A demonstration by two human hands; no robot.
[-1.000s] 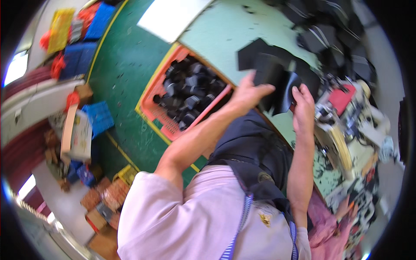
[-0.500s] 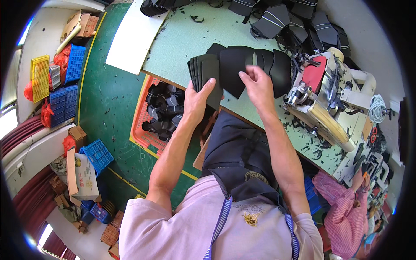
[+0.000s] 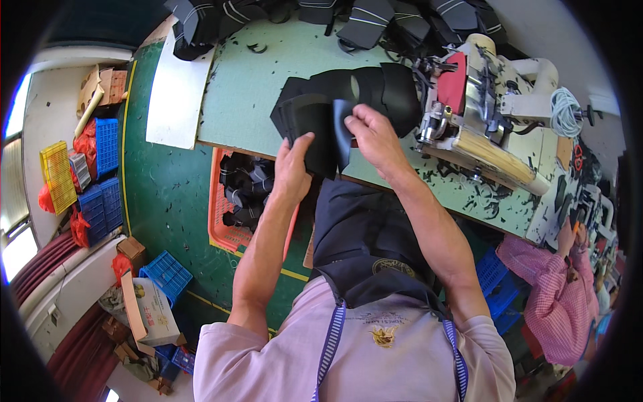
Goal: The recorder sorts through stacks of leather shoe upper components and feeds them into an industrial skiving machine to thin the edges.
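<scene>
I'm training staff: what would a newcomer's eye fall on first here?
Probably the black sheets held between the left hand and right hand at the table. Next, the cream machine with its red plate on the table's right, then the orange basket of dark pieces below the table's near left edge.

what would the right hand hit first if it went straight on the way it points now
The right hand would first meet the raised black sheet it pinches; past that, probably the black sheets held in the left hand, though depth is hard to judge.
</scene>
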